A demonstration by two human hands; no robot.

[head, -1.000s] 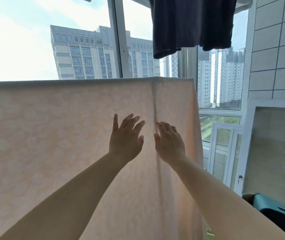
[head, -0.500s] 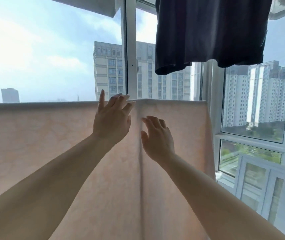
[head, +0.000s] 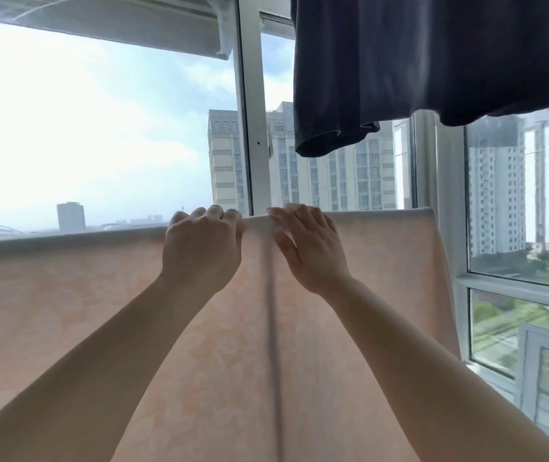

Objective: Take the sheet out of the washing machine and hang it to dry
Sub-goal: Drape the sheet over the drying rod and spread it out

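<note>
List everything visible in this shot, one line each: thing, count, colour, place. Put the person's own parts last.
sheet: one, pale peach, hung over a rail across the lower frame, dark vertical fold line at centre.
dark garment: one, navy or black, hanging at upper right above the sheet.
window frame: white, upright post behind the sheet, more framing at right.
apartment towers: several, beige and white, outside the glass.
left hand: one, fingers curled over the sheet's top edge, left of the fold.
right hand: one, fingers resting on the top edge, right of the fold.
</note>
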